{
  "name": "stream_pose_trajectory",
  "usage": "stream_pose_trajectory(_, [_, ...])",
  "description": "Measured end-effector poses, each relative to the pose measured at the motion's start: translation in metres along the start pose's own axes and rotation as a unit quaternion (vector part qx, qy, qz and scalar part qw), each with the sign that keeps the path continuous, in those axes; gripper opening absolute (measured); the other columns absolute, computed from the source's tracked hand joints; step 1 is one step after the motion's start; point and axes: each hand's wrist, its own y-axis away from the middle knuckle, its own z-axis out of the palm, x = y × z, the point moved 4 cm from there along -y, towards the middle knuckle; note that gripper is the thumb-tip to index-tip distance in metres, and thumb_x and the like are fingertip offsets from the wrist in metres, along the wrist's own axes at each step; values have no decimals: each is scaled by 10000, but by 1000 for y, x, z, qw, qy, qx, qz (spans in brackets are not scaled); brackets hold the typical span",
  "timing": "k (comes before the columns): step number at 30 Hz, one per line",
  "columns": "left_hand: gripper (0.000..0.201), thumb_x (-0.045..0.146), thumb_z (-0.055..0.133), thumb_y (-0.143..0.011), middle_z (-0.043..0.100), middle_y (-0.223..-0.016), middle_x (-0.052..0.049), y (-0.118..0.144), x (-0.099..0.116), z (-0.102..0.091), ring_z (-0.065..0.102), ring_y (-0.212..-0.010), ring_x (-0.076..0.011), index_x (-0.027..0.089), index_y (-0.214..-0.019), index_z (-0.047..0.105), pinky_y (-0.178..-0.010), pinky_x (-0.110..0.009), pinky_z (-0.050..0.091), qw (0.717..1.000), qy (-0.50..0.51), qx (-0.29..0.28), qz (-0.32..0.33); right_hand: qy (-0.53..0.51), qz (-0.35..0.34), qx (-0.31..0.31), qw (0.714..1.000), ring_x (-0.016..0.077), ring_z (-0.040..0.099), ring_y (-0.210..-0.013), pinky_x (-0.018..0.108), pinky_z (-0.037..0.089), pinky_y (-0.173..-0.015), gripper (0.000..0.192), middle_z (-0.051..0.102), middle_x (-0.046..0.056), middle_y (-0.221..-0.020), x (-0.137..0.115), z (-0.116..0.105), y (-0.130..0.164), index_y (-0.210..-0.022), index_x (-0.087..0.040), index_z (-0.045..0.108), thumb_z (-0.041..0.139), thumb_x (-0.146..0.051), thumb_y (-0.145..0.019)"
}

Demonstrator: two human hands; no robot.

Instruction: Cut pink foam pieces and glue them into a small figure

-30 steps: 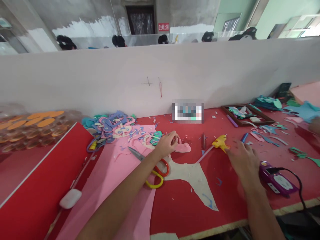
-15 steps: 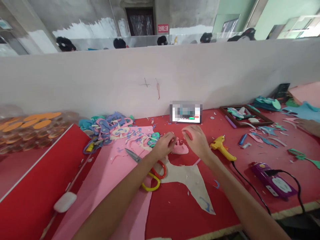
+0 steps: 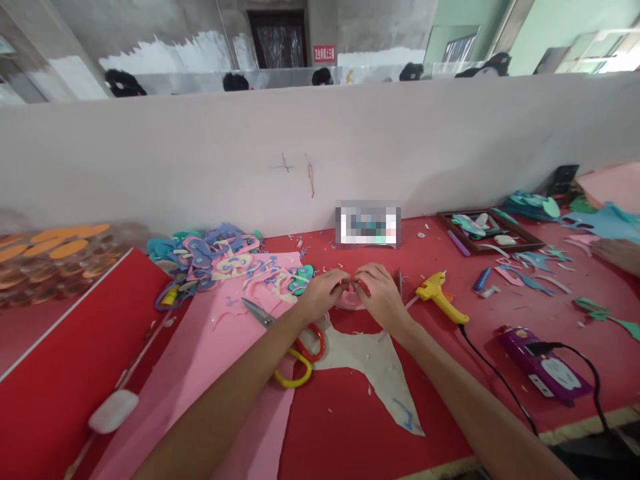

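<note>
Where fingers meet: pink piece, half-hidden.

On the red tabletop I see scissors with red and yellow handles lying near centre, on a pink sheet. To the right lies a yellow glue gun, then a purple device. A pile of foam cutouts sits far left; a wooden tray far right.

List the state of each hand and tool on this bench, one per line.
left hand: pinching the pink foam piece
right hand: pinching it too
pink foam piece: on the table, between both hands
scissors: lying flat, unheld
glue gun: lying down, unheld, corded
</note>
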Motion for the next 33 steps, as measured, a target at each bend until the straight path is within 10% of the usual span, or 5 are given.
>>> stream_pose_trajectory(33, [235, 67, 464, -880, 654, -972, -1, 1, 6, -2, 583, -893, -96, 187, -992, 632, -822, -204, 411, 999, -20, 5, 31, -69, 2, -9, 998, 254, 492, -1233, 434, 381, -1099, 159, 636, 80, -1157, 12, -1, 0, -889, -171, 681, 576, -271, -953])
